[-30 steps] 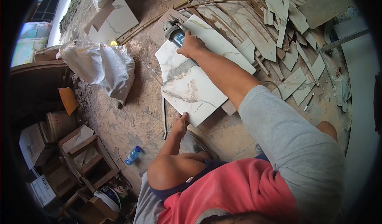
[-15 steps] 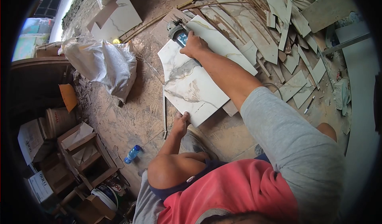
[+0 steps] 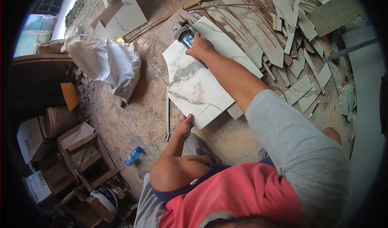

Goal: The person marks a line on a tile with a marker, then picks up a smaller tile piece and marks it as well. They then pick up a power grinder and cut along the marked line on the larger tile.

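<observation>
Bright even daylight, soft shadows, sharp centre, strong fisheye bending and black vignette at the edges

Far left of the left hand (image 3: 184, 125), a cardboard box (image 3: 38, 185) has dark letters, too small to read. The bucket (image 3: 60, 120) has faint red letters, too blurry.

Our right hand (image 3: 201, 46): arm stretched far toward 12 o'clock, grey sleeve to the elbow, fingers curled shut in a grip. Our left hand (image 3: 184, 126): arm bent, close in, fingers pressed down.
</observation>
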A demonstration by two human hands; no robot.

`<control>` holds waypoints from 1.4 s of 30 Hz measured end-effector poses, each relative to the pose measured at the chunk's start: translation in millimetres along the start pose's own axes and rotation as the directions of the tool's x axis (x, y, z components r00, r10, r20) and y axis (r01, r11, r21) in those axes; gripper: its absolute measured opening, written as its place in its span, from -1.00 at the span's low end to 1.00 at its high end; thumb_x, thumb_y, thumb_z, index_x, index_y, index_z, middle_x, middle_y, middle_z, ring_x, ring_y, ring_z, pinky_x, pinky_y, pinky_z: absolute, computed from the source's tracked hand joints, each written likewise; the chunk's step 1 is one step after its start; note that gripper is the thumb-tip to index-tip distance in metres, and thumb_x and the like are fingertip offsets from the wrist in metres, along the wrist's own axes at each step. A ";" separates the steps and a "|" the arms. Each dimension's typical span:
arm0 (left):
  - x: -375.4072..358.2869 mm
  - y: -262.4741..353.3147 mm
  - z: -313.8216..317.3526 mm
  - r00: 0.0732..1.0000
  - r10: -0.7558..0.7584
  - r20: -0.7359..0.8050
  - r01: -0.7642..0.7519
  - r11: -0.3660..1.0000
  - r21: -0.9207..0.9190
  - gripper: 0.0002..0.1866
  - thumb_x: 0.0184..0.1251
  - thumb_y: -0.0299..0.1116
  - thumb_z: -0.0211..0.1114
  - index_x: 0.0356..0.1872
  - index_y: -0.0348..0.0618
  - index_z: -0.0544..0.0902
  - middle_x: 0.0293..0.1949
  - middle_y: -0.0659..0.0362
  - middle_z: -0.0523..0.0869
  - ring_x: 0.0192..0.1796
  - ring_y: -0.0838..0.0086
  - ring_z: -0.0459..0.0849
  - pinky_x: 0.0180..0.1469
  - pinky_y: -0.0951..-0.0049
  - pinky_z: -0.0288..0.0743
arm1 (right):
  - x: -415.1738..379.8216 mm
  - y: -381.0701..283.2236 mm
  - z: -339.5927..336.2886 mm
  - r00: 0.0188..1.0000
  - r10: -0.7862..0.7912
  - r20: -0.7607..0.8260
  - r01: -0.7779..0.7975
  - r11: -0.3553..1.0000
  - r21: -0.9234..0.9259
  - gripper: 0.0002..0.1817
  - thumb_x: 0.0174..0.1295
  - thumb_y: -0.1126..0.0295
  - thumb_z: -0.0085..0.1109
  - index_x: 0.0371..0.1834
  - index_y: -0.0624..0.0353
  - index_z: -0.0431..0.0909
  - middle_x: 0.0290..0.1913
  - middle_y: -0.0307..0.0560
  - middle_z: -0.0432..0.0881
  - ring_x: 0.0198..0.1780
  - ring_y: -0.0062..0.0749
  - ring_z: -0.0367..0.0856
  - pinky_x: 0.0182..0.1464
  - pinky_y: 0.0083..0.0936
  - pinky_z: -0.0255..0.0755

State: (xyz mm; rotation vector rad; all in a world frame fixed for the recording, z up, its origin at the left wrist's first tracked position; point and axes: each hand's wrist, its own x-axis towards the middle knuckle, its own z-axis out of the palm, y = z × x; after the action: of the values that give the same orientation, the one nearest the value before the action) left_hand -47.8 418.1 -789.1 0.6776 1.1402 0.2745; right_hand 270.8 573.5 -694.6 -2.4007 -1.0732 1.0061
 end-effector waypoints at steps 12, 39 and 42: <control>1.8 -1.0 -2.3 1.000 -0.007 0.003 0.007 1.000 0.000 -0.68 0.51 -0.33 0.10 0.20 -0.14 0.41 0.03 0.13 0.64 -0.01 0.35 0.66 0.02 0.24 0.59 | -0.5 -1.4 0.1 1.000 0.001 0.015 -0.001 0.999 -0.048 -0.03 -0.06 0.12 0.41 0.39 0.26 0.10 0.17 0.15 0.57 0.17 -0.07 0.60 0.21 -0.25 0.50; 1.8 -1.7 -1.4 1.000 0.017 0.005 -0.017 1.000 -0.005 -0.72 0.52 -0.30 0.09 0.15 -0.14 0.44 -0.03 0.16 0.65 -0.09 0.41 0.67 -0.04 0.30 0.60 | 0.0 4.3 4.0 1.000 -0.011 -0.017 0.011 0.999 -0.041 -0.02 -0.10 0.11 0.42 0.38 0.26 0.13 0.17 0.20 0.56 0.16 0.01 0.59 0.20 -0.20 0.50; -0.8 1.3 1.3 1.000 0.007 -0.002 -0.007 1.000 -0.009 -0.71 0.52 -0.29 0.09 0.15 -0.14 0.43 -0.02 0.16 0.65 -0.08 0.40 0.66 -0.03 0.29 0.60 | -1.5 5.8 3.3 1.000 -0.013 -0.014 0.012 0.999 -0.035 -0.03 -0.10 0.11 0.42 0.38 0.25 0.14 0.17 0.20 0.56 0.15 0.01 0.60 0.20 -0.20 0.50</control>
State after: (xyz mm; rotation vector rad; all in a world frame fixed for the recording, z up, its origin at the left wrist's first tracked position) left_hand -46.7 418.3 -787.4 0.6731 1.1379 0.2861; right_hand 270.7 568.5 -699.3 -2.4218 -1.1080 0.9722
